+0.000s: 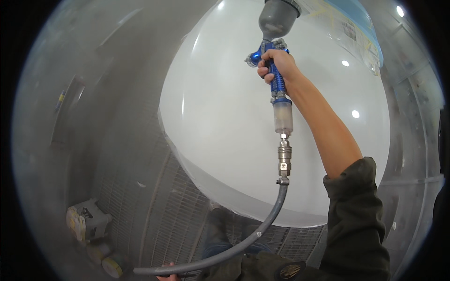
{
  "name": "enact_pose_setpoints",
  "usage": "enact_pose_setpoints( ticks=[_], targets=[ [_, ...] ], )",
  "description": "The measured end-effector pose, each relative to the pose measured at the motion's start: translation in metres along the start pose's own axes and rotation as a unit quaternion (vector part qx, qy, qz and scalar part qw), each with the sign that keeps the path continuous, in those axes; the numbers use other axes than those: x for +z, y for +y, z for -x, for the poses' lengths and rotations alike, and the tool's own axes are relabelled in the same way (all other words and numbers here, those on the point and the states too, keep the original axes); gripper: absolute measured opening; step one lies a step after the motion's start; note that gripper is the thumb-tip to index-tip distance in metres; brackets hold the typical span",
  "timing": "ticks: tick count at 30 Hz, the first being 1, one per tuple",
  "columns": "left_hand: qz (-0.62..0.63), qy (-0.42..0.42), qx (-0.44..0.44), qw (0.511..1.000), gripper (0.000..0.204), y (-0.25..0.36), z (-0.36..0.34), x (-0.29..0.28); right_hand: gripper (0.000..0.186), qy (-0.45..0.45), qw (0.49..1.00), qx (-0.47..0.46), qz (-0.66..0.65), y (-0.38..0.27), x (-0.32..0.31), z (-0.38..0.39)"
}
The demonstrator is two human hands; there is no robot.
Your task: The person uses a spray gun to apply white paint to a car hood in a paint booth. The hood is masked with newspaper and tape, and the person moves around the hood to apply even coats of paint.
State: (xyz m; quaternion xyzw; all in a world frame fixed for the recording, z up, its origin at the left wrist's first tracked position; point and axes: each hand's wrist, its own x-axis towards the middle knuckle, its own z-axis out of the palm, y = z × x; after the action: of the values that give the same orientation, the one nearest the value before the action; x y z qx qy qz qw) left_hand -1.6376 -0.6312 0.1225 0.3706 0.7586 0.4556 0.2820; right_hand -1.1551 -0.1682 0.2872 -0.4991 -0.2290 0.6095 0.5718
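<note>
My right hand (277, 65) is wrapped around the blue handle of a spray gun (278, 83), held over a large glossy white panel (225, 112). A grey paint cup (280, 19) sits on top of the gun, and its nozzle points left. Below the grip hang a clear filter bowl (283, 117) and a metal coupling (284, 157). From there a grey air hose (267, 225) curves down and to the left. At the lower edge, my left hand (169, 276) is closed on the hose, mostly cut off by the frame.
Clear film with yellow tape (347, 28) covers the panel's far right part, beside a blue sheet (368, 23). Metal floor grating (173, 215) lies beneath. A grey box-like object (91, 219) and a tape roll (111, 267) are at the lower left.
</note>
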Motion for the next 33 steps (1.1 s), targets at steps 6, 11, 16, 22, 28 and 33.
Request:
enact_pose_setpoints(
  ticks=[6, 11, 16, 22, 28, 33],
  targets=[
    [0.019, 0.024, -0.011, 0.999, 0.028, -0.033, 0.056, -0.011, 0.015, -0.072, 0.997, 0.003, -0.019, 0.006, -0.007, 0.002],
    [-0.057, -0.031, 0.016, 0.998, 0.032, 0.029, 0.068, 0.003, 0.017, -0.064, 0.998, -0.022, 0.019, 0.006, -0.014, -0.004],
    [0.005, -0.013, -0.038, 0.999, 0.031, -0.031, 0.073, -0.017, 0.012, -0.025, 0.998, -0.009, 0.061, -0.004, -0.046, 0.016],
    [0.009, -0.064, -0.05, 0.997, 0.026, 0.023, 0.085, 0.015, 0.01, 0.037, 0.994, -0.02, 0.098, -0.035, -0.113, 0.06],
    [-0.018, -0.127, 0.0, 0.992, 0.025, 0.079, 0.08, 0.045, 0.009, 0.094, 0.989, -0.027, 0.11, -0.071, -0.179, 0.105],
    [-0.078, -0.192, 0.028, 0.978, 0.027, 0.095, 0.115, 0.08, 0.008, 0.123, 0.985, -0.026, 0.121, -0.073, -0.275, 0.141]
  ],
)
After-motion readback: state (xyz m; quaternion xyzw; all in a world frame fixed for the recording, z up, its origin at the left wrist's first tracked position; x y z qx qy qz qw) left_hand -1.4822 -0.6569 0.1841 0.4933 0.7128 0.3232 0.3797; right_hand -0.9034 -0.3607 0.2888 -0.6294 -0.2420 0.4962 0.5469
